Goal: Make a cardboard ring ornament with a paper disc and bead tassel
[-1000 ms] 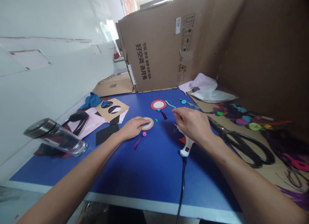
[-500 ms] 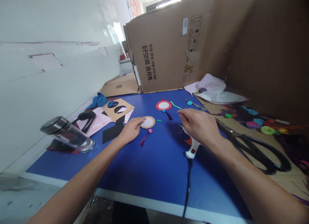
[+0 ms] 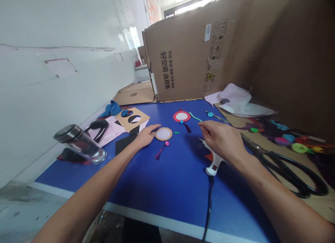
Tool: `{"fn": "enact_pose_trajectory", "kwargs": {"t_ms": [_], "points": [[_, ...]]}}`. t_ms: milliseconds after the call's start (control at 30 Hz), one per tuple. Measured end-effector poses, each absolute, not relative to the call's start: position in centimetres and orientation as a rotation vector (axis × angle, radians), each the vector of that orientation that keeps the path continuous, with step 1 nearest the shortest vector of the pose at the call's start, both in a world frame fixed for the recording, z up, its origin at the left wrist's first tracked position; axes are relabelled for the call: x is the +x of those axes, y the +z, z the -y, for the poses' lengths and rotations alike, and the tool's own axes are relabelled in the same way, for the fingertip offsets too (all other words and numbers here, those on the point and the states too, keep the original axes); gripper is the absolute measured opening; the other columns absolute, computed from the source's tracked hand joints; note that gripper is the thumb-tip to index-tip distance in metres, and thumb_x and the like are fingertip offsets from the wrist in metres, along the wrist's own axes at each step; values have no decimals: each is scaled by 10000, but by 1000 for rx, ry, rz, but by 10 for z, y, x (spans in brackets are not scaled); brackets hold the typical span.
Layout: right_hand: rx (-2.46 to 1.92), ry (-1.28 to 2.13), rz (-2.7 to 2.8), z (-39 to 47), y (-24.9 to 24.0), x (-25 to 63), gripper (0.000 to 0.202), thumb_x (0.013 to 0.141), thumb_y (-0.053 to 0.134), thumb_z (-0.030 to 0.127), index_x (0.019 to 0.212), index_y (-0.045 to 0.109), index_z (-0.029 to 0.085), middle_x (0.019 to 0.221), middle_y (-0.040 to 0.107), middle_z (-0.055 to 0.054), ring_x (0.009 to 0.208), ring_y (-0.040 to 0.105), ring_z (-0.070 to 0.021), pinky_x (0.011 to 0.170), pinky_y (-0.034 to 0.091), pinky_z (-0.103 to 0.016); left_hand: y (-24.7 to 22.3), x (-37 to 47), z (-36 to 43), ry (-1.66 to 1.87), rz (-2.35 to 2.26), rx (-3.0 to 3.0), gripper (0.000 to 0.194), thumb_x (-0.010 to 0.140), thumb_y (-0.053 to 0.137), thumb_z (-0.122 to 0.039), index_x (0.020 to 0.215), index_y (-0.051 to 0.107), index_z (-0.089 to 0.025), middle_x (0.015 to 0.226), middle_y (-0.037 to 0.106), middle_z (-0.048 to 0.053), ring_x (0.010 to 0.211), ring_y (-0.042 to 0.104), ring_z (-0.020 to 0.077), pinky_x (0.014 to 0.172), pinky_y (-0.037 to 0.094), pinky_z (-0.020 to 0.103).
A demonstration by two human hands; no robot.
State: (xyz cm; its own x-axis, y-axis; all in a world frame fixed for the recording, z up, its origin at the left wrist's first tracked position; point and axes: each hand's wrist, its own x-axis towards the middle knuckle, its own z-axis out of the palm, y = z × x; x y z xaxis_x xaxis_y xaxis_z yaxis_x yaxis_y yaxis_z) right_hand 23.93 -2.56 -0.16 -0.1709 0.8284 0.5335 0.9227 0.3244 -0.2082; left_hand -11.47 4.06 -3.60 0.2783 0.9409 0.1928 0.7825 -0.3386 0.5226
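Observation:
My left hand [image 3: 145,135] rests at the left edge of a round disc [image 3: 163,134] with a tan rim and pale patterned centre, its thumb and forefinger apart. Below the disc lies a purple tassel [image 3: 158,153] with a pink rolled bead [image 3: 167,143]. My right hand [image 3: 218,136] is closed in a pinch above a white glue gun [image 3: 212,168]; what its fingertips hold, if anything, is too small to make out. A turquoise strip [image 3: 195,116] runs close to those fingertips. A small green piece [image 3: 176,132] lies right of the disc.
Behind is a red-rimmed disc [image 3: 181,116] with a dark tassel. Large black-handled scissors [image 3: 285,166] and coloured scraps [image 3: 284,140] lie right. Left are a glass bottle [image 3: 81,145], a cardboard sheet with holes [image 3: 127,124] and black paper [image 3: 124,144]. A big carton [image 3: 188,61] stands behind.
The left fingers have drawn off the disc's face to its left edge, opening apart. The right hand keeps its pinch over the glue gun. The whole view has shifted slightly.

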Motion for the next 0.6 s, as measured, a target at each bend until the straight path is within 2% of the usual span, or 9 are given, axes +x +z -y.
{"fn": "enact_pose_trajectory", "kwargs": {"t_ms": [167,267,400,600], "points": [[-1543,-225,2017,26,-1,239,311,1095,567,265,1213,855,273,1172,876,-57,1043,821,-285,632,455,-316,-34,-115,-59,629,-1421,2190,625,910,493,-105,1482,730,-194,1576,706,66,1518,623,263,1356,405,496],[-1545,-229,2024,26,-1,239,317,1097,564,264,1226,853,271,1177,875,-58,1055,821,-287,635,459,-324,-38,-114,-66,614,-1292,2151,606,930,488,-146,1491,716,-176,1546,726,93,1475,664,260,1326,449,490],[-1563,-219,2031,26,0,239,311,1097,569,260,1226,852,280,1191,873,-54,1071,819,-291,643,459,-324,-41,-111,-72,604,-1150,2173,592,961,465,-157,1498,707,-207,1516,749,94,1404,718,240,1278,506,475],[-1560,-214,2040,26,1,240,304,1096,573,259,1210,854,281,1165,874,-64,1042,817,-282,643,452,-312,-35,-108,-75,427,-1194,2450,649,924,463,-71,1488,725,-255,1582,707,31,1546,588,220,1349,398,447]]}}
